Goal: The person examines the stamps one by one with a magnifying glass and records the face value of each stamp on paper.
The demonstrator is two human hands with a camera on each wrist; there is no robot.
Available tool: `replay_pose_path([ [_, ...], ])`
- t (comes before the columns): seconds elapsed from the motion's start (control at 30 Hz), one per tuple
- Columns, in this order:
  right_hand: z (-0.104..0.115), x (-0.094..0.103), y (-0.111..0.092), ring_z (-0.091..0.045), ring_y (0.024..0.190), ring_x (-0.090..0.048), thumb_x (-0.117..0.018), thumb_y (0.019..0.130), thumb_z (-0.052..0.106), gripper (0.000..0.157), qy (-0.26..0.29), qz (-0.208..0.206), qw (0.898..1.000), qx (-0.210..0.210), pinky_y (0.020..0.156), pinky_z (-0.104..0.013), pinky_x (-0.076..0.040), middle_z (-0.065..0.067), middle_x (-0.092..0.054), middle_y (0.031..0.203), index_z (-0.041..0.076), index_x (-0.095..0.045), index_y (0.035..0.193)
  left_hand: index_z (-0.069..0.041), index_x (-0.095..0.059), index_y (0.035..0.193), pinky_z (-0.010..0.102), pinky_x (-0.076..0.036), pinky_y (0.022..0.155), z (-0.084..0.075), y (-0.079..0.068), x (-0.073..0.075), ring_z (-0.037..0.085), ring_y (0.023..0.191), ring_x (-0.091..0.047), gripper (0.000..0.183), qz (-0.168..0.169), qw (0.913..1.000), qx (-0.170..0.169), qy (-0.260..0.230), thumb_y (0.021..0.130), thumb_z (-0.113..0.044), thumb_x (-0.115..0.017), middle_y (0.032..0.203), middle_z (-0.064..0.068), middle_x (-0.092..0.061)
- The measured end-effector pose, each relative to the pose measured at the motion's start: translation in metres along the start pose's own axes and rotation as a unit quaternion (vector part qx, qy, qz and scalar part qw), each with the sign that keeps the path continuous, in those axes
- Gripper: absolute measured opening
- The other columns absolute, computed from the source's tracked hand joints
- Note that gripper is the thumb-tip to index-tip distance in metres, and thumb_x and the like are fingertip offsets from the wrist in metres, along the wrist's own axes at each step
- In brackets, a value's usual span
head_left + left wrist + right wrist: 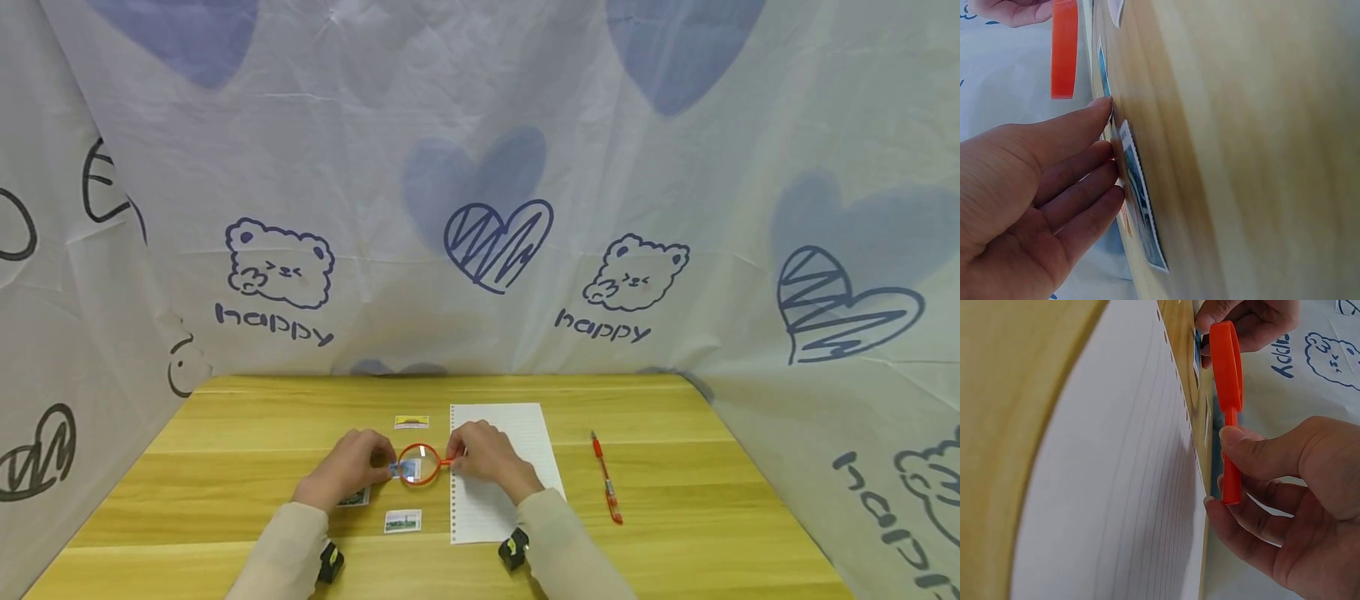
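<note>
Currently left grip pinches blue stamp by edge, right grip holds magnifier; wood separates paper, pen.

Head: farthest back, looking forward-down across your yellow wood-grain table
Left wrist: close, facing far past your left hand
Right wrist: likewise, past your right hand
Both wrists: share your round red magnifying glass

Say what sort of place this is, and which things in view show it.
Probably a makeshift indoor desk space: a wood-grain table, printed sheeting hung behind and beside it, and lined paper laid out.
</note>
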State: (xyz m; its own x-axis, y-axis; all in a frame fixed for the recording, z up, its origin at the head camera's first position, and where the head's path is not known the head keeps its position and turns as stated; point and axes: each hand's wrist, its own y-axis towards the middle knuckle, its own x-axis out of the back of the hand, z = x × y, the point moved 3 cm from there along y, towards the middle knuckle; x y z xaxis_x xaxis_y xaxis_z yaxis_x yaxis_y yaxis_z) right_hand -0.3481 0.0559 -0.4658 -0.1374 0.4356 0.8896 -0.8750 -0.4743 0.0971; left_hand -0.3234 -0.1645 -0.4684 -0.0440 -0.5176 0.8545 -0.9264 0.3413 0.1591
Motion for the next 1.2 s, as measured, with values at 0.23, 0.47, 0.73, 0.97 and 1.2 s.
replay_pose_path([
  [0.23,0.0008,0.0000,-0.0002,-0.005,0.069,-0.050,-0.079,0.085,0.005,0.012,0.002,0.003,1.000,0.000,0.063,-0.021,-0.040,0.007,-0.067,0.076,0.014,-0.073,0.081,-0.011,-0.077,0.087,0.040,-0.056,0.082,0.0023,-0.0009,-0.0004,0.017,0.085,-0.065,0.011,0.002,1.0000,-0.002,0.001,0.083,-0.005,-0.084,0.091,0.002,-0.075],
  [0.47,0.0023,0.0001,-0.0014,-0.006,0.068,-0.050,-0.080,0.084,0.003,0.013,0.001,-0.003,1.000,0.005,0.063,-0.022,-0.041,0.004,-0.068,0.076,0.013,-0.073,0.080,-0.012,-0.077,0.087,0.043,-0.056,0.086,0.0023,-0.0014,-0.0004,0.018,0.089,-0.065,0.011,-0.001,1.0000,0.000,0.003,0.082,-0.005,-0.084,0.093,0.002,-0.076],
  [0.73,0.0017,-0.0011,-0.0004,-0.006,0.068,-0.050,-0.081,0.084,0.004,0.011,-0.001,-0.004,1.000,-0.002,0.063,-0.022,-0.041,0.005,-0.067,0.076,0.013,-0.074,0.081,-0.011,-0.077,0.087,0.041,-0.056,0.085,0.0015,-0.0011,0.0003,0.017,0.087,-0.065,0.010,0.001,1.0000,-0.002,0.002,0.083,-0.005,-0.084,0.092,0.002,-0.076],
  [0.97,0.0002,-0.0030,0.0015,-0.006,0.067,-0.048,-0.082,0.084,0.007,0.010,-0.003,-0.005,1.000,-0.004,0.062,-0.021,-0.039,0.007,-0.064,0.074,0.014,-0.074,0.082,-0.010,-0.077,0.088,0.041,-0.056,0.084,-0.0008,0.0005,0.0010,0.017,0.086,-0.065,0.010,0.001,1.0000,-0.003,0.000,0.083,-0.004,-0.084,0.092,0.003,-0.076],
  [1.2,0.0008,-0.0026,0.0011,-0.006,0.067,-0.049,-0.082,0.084,0.007,0.010,-0.004,-0.006,1.000,-0.003,0.062,-0.021,-0.040,0.007,-0.065,0.075,0.014,-0.074,0.082,-0.010,-0.077,0.088,0.041,-0.057,0.084,-0.0009,0.0010,0.0006,0.017,0.086,-0.066,0.010,0.002,1.0000,-0.007,-0.001,0.082,-0.005,-0.084,0.092,0.003,-0.076],
])
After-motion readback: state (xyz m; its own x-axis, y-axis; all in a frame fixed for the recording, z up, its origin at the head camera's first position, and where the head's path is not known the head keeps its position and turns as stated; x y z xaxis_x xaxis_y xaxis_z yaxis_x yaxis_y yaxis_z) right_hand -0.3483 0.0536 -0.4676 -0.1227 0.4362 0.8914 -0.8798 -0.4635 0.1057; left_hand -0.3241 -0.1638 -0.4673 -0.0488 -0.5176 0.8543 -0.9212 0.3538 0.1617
